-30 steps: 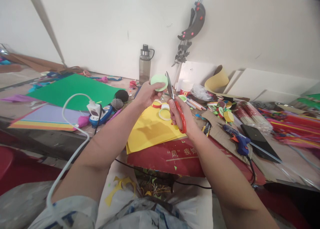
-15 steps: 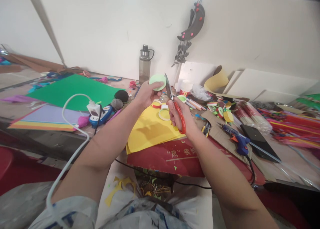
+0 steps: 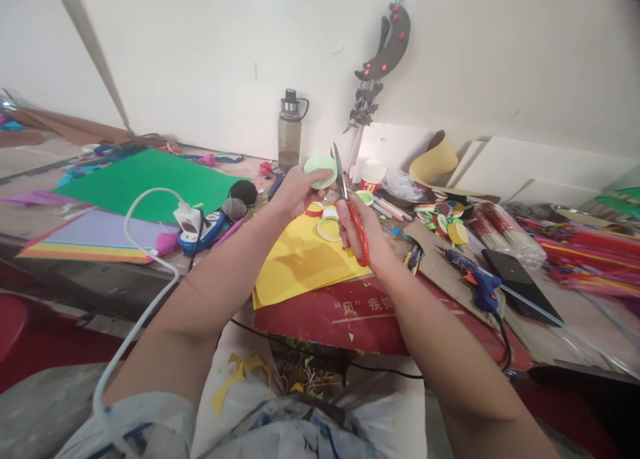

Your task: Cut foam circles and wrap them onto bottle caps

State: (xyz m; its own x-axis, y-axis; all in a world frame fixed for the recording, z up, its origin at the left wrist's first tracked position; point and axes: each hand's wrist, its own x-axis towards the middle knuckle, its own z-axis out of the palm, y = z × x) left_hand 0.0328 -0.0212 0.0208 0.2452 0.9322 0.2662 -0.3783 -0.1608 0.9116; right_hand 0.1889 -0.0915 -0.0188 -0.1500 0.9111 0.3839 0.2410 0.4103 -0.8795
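Observation:
My left hand (image 3: 300, 191) pinches a round light-green paper disc (image 3: 320, 169), thumb on top, raised above the table. My right hand (image 3: 364, 225) is closed around the handles of red-handled scissors (image 3: 358, 229). The metal blades point up and away, slightly parted, at the right edge of the disc. Below both hands lie yellow sheets (image 3: 300, 262), with a pale ring (image 3: 329, 229) on them. Near the right hand stands a small green-rimmed ring or roll (image 3: 365, 197).
A bottle (image 3: 289, 132) stands by the wall. On the left lie a green sheet (image 3: 150, 179) and a power strip (image 3: 203, 232) with a white cable. To the right are a glue gun (image 3: 480, 285), a black phone (image 3: 520, 282) and cutters (image 3: 413, 255).
The light-green disc and my left fingers have shifted slightly, and the disc looks turned a little. The scissors moved left a touch, then back right, staying at its right edge.

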